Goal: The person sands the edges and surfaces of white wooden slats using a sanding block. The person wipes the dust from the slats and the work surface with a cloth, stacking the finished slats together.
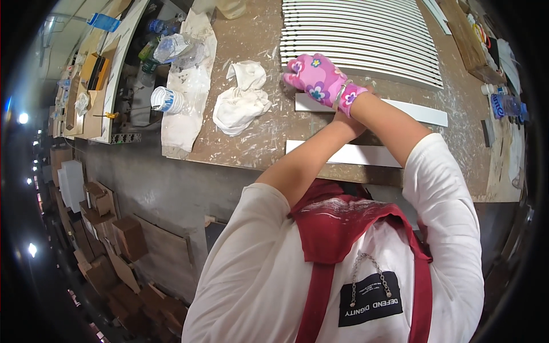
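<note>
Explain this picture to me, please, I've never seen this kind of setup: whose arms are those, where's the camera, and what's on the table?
There's no machine, just a person. The single picture comes from a wide camera worn on their head, looking down, so edges look bent.

The arms cross. The right hand, in a pink flowered glove, lies over the near left edge of a row of white slats. The left hand is mostly hidden under the right forearm. Whether either holds anything, I can't tell.

Nearer the body on the brown table lie two white strips; to the left sits a crumpled white cloth.
</note>
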Motion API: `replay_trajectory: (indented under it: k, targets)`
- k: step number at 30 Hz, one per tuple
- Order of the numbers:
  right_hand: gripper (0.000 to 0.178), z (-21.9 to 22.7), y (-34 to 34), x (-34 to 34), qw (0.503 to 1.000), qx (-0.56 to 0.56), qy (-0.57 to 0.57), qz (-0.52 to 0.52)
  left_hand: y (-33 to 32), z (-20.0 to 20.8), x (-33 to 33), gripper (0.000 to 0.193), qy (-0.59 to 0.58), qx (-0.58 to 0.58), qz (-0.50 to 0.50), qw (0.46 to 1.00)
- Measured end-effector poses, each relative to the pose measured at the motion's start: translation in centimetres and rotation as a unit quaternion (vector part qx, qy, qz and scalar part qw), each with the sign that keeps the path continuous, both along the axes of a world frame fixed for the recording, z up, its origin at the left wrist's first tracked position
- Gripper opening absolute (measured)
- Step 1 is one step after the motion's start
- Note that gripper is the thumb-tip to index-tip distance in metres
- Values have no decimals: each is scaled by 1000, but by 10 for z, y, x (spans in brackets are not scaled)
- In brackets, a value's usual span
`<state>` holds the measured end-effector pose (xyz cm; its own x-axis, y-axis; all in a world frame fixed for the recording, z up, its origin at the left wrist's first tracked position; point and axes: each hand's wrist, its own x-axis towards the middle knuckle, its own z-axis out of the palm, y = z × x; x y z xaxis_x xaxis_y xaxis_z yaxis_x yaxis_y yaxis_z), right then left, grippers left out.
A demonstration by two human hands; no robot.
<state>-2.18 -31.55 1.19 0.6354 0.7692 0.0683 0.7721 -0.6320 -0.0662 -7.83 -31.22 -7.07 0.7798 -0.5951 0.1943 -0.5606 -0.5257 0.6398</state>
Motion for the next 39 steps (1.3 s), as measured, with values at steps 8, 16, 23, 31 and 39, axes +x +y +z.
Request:
replay_trajectory:
  k: [8,16,23,31,39]
  targets:
    - [28,-12,-8,-3,993,13,103,-57,-5,1,3,38,-63,44,-13,997]
    - [42,35,-133,-38,829,481,123,-258,117,42,17,34,-230,145,-10,962]
    - [46,-63,-231,-84,601,619,300,-408,241,41,8,27,-8,149,318,936]
    - [42,-61,-226,-87,544,656,284,-438,145,33,14,35,-129,129,52,982]
    - [39,-70,-245,-91,461,738,335,-360,232,75,38,31,-202,303,277,889]
